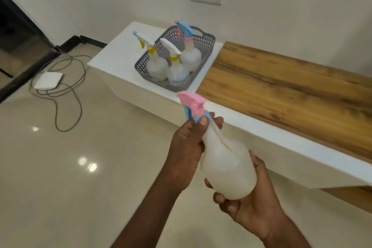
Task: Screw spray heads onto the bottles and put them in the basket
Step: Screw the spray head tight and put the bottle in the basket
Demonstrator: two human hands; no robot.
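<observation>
I hold a translucent white bottle (227,165) tilted in front of me, above the floor. My right hand (251,205) cups its base from below. My left hand (187,147) pinches the blue collar of the pink spray head (193,103) sitting on the bottle's neck. A grey perforated basket (207,41) stands on the white end of the bench. Inside it stand three bottles with spray heads: two with white heads and yellow collars (156,64) (177,70), and one with a blue and pink head (190,54).
The bench (281,86) runs to the right with a wood-grain top and a white front edge. On the glossy floor to the left lie a white box (48,80) and looping cables (68,94). A dark door frame (18,32) stands at far left.
</observation>
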